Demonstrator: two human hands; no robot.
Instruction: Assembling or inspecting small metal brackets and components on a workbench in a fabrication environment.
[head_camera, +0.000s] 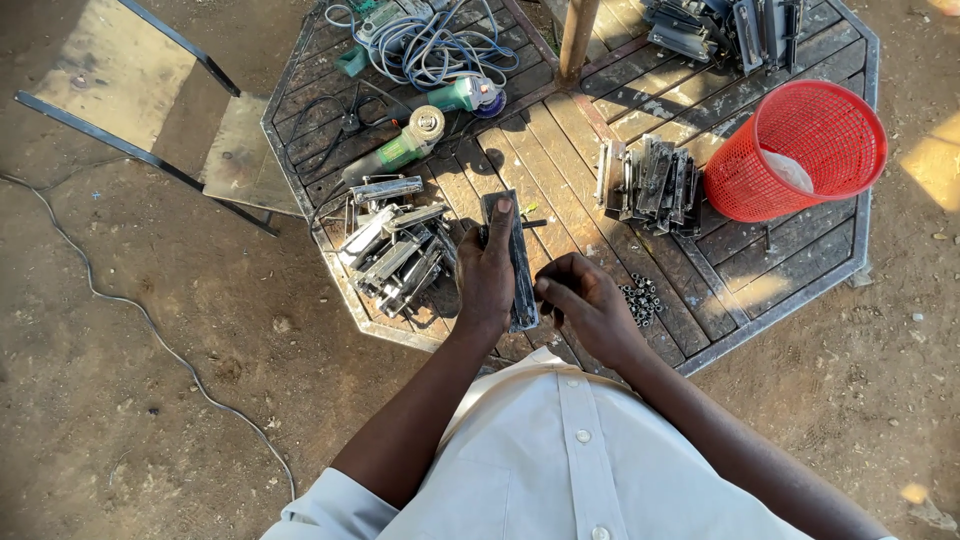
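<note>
Hands work together over the worktop (610, 215): left hand (487, 275) clamps a flat metal bar (520, 262) upright, right hand (585, 305) pinches at its lower end, with one heap of bars (395, 245) left and another stack (650, 180) right.

I'm scanning the whole view now and I see no packages, no signs and no screens anywhere on the table or the ground. Labels, if there are any on the tools, are too small for me to make out.
</note>
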